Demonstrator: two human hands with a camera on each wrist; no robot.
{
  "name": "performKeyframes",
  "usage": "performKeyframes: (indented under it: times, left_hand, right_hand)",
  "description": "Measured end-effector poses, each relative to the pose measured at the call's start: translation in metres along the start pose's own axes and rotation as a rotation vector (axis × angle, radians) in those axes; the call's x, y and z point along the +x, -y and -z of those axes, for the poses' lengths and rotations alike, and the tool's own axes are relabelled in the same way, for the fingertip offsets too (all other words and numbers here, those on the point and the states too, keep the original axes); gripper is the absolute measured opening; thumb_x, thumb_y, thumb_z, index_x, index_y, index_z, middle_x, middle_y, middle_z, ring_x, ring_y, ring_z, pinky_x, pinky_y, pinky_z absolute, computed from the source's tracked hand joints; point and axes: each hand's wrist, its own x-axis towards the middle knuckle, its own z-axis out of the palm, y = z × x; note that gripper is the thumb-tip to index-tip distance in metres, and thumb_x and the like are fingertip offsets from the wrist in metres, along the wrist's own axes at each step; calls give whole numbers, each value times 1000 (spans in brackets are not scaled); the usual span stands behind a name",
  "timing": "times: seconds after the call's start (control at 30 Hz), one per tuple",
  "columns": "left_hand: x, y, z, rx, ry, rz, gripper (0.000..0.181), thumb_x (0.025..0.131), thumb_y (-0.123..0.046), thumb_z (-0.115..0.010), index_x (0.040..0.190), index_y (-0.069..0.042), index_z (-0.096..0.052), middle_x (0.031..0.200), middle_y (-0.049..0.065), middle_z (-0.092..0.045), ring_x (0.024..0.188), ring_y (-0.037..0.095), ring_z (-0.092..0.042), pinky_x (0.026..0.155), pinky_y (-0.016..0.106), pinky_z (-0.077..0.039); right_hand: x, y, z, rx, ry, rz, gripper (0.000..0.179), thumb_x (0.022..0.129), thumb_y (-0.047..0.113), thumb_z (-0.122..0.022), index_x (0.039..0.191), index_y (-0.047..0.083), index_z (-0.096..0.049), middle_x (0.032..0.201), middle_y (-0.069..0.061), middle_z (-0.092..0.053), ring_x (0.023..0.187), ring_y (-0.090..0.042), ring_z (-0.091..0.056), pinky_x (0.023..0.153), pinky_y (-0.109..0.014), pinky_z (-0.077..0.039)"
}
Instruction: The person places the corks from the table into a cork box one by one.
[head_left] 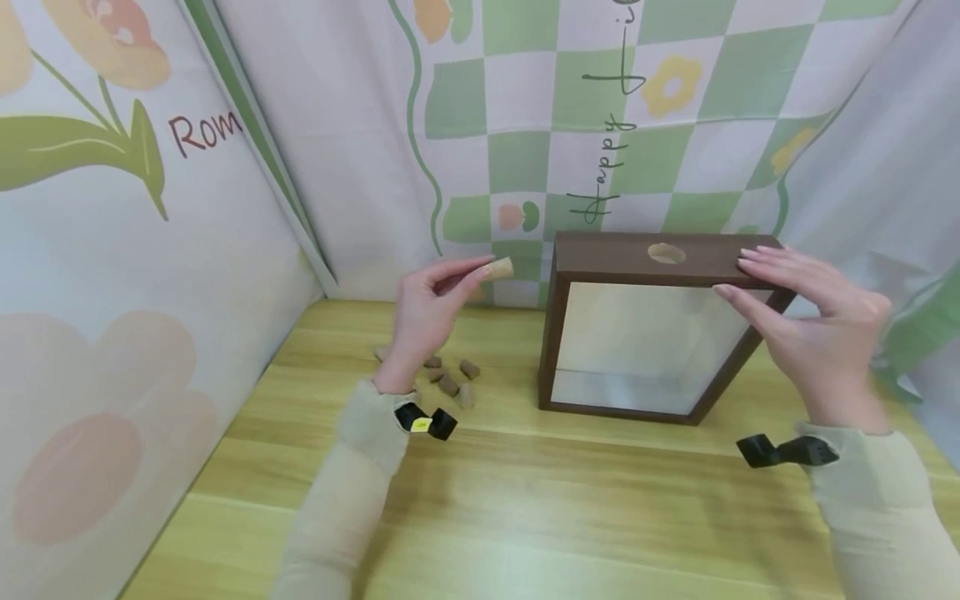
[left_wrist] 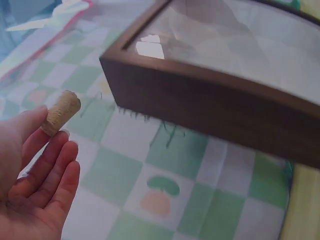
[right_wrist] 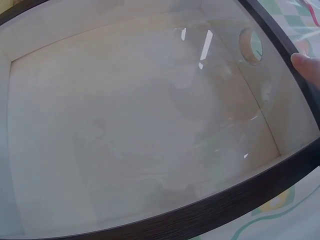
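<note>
My left hand (head_left: 427,312) pinches a cork (head_left: 500,268) between thumb and fingertips, raised above the table to the left of a dark brown shadow box frame (head_left: 630,260). In the left wrist view the cork (left_wrist: 62,112) is tan and cylindrical, apart from the frame (left_wrist: 200,100). The box stands upright, with a clear front pane and a round hole (head_left: 667,253) in its top. At its upper right corner my right hand (head_left: 825,333) holds the frame, fingers over the top and thumb at the front edge. The right wrist view shows a pale interior with no corks visible.
Several corks (head_left: 448,384) lie loose on the wooden table (head_left: 525,500), partly behind the left wrist. A green-and-white checked curtain (head_left: 517,158) hangs close behind the box. Another printed curtain (head_left: 97,275) borders the table on the left.
</note>
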Motion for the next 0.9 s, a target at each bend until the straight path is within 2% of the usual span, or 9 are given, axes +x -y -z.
performKeyframes:
  times: [0.17, 0.3, 0.47, 0.7, 0.8, 0.9]
  left_hand:
    - [8, -11, -17, -57, 26, -35, 22, 91, -12, -79, 111, -4, -78, 108, 5, -75, 96, 21, -71, 81, 33, -59]
    - [16, -21, -29, -101, 30, -19, 23, 87, -9, -83, 108, -4, -77, 103, 5, -75, 93, 22, -72, 81, 35, -59]
    - [30, -39, -45, -112, 34, 17, 23, 83, -8, -86, 104, -5, -77, 100, 2, -75, 90, 20, -72, 81, 34, -59]
    - [52, -72, -72, -62, 120, 53, 22, 84, -11, -86, 104, -5, -78, 95, -3, -75, 87, 15, -71, 80, 29, -57]
    - [64, -78, -85, -18, 164, 51, 22, 85, -15, -86, 104, -7, -79, 93, -6, -75, 87, 11, -70, 78, 26, -56]
    - [76, -76, -100, 40, 225, 45, 23, 86, -19, -86, 106, -10, -79, 94, -8, -75, 87, 7, -70, 77, 23, -55]
  right_hand:
    - [0, 1, 1, -8, 9, -9, 35, 77, 25, -93, 95, -2, -80, 98, -21, -74, 106, -6, -68, 102, -31, -49]
    - [1, 0, 2, -11, 17, -16, 34, 77, 23, -93, 96, -2, -80, 99, -20, -74, 107, -6, -68, 102, -32, -49]
    - [1, 0, 3, -15, 22, -16, 33, 77, 22, -93, 96, -2, -80, 98, -20, -74, 107, -5, -68, 102, -32, -49]
    - [2, 2, 5, -17, 31, -25, 31, 77, 18, -93, 97, -2, -80, 99, -22, -74, 107, -6, -68, 103, -34, -49]
    - [2, 3, 4, -14, 39, -32, 30, 76, 16, -93, 98, -2, -80, 100, -22, -73, 108, -8, -68, 103, -34, -48]
    - [1, 5, 5, -10, 48, -45, 30, 76, 14, -93, 99, -2, -80, 101, -23, -73, 109, -9, -68, 103, -33, -48]
